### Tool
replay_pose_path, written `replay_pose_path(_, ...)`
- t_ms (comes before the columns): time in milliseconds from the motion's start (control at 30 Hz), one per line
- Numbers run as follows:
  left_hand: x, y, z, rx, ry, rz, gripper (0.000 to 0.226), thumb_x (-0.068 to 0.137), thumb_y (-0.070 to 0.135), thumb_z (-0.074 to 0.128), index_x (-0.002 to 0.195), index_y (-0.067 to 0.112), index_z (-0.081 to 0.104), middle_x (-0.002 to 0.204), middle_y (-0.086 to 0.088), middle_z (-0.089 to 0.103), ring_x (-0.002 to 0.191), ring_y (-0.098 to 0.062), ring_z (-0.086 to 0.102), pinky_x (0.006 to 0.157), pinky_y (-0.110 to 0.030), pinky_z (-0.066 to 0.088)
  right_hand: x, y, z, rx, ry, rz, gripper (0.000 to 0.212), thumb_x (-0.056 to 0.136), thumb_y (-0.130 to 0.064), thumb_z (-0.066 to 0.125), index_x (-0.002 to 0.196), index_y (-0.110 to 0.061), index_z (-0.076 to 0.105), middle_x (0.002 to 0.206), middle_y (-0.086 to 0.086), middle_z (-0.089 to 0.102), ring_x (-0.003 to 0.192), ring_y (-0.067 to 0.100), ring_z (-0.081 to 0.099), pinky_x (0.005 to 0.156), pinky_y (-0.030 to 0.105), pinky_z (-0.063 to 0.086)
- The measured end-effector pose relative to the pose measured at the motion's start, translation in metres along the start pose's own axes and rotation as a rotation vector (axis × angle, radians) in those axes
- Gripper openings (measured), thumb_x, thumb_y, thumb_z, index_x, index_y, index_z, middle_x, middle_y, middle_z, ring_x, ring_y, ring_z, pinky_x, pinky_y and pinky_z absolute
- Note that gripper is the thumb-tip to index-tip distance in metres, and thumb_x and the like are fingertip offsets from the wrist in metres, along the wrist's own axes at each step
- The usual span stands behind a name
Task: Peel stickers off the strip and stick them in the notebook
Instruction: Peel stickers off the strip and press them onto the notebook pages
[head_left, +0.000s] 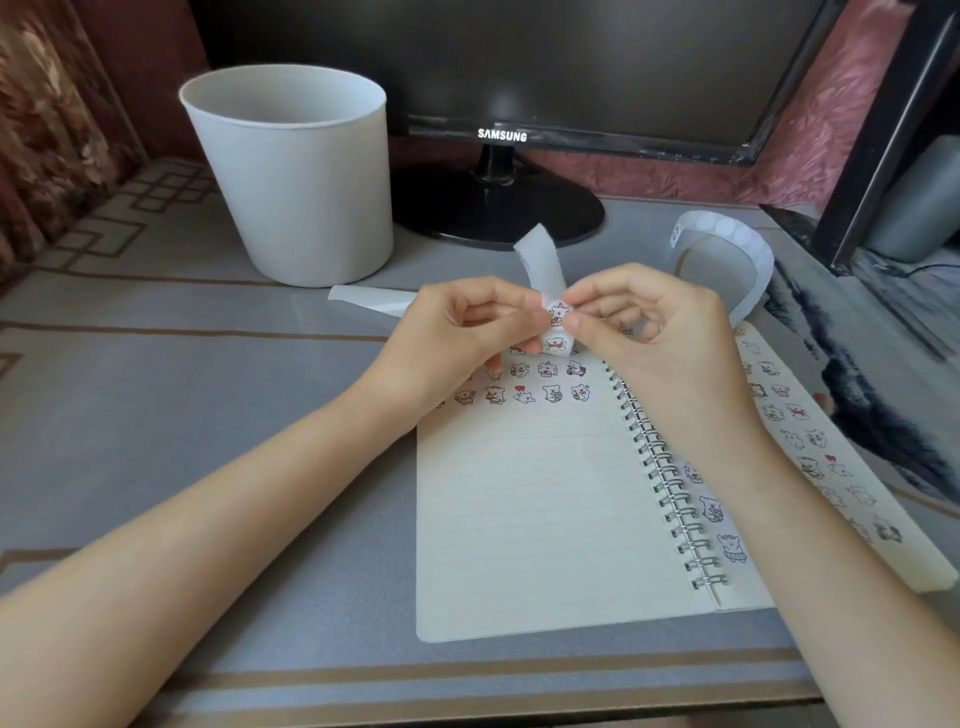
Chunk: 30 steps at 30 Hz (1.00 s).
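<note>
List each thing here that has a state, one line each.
Notebook, open, flat on the desk, stickers across the top of its left page.
Sticker strip, lifted off the desk, bent, pinched by both hands.
Left hand, pinches the strip.
Right hand, pinches the strip at a bear sticker.
Bin, upright.
Monitor, screen dark.

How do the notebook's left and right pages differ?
The left page has stickers only in rows along its top, the rest bare lines; the right page carries stickers down its whole length. The left page shows nearly whole; the right arm crosses the right page. Both are white, joined by the spiral.
</note>
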<state>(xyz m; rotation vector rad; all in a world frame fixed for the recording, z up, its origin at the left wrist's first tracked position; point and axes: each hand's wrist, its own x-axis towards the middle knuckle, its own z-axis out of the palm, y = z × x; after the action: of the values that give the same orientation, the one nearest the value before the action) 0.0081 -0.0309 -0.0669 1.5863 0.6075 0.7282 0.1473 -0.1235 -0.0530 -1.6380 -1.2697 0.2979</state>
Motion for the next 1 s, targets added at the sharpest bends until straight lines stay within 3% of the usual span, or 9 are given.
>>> replay_pose_path(200, -0.0004, 0.0005, -0.0008, 0.026, -0.006, 0.041, 0.007, 0.087, 0.01, 0.065, 0.09, 0.014, 0.069, 0.086, -0.02, 0.071, 0.072, -0.014, 0.062, 0.052, -0.014, 0.042, 0.0003, 0.0004, 0.0001, -0.011, -0.025, -0.017, 0.01, 0.082, -0.013, 0.071, 0.087, -0.022, 0.07, 0.08, -0.005, 0.071, 0.075, 0.018, 0.064, 0.078, 0.04, 0.054)
replay_pose_path(433, -0.0009, 0.0001, -0.0012, 0.048, -0.029, 0.064, 0.009, 0.087, 0.009, 0.065, 0.089, 0.016, 0.07, 0.083, -0.011, 0.072, 0.068, -0.005, 0.063, 0.052, -0.013, 0.041, 0.0015, 0.0007, -0.0016, 0.06, -0.045, 0.007, 0.012, 0.08, -0.011, 0.073, 0.082, -0.022, 0.069, 0.077, -0.003, 0.071, 0.072, 0.018, 0.066, 0.072, 0.03, 0.054)
replay_pose_path(600, -0.0004, -0.0003, -0.0019, 0.053, -0.027, 0.06, 0.008, 0.086, 0.008, 0.066, 0.09, 0.014, 0.07, 0.087, -0.016, 0.073, 0.071, -0.008, 0.063, 0.052, -0.014, 0.042, 0.0016, 0.0009, -0.0013, 0.083, -0.048, 0.026, 0.011, 0.079, -0.012, 0.074, 0.081, -0.02, 0.068, 0.075, -0.002, 0.07, 0.069, 0.017, 0.066, 0.074, 0.04, 0.056)
replay_pose_path(1000, -0.0001, -0.0004, -0.0011, 0.041, -0.015, 0.012, 0.007, 0.088, 0.017, 0.065, 0.085, 0.015, 0.071, 0.073, -0.003, 0.071, 0.066, -0.005, 0.063, 0.053, -0.016, 0.045, 0.0001, -0.0008, 0.0, 0.014, -0.033, 0.002, 0.011, 0.08, -0.009, 0.073, 0.079, -0.018, 0.066, 0.075, -0.001, 0.069, 0.066, 0.017, 0.066, 0.073, 0.04, 0.055)
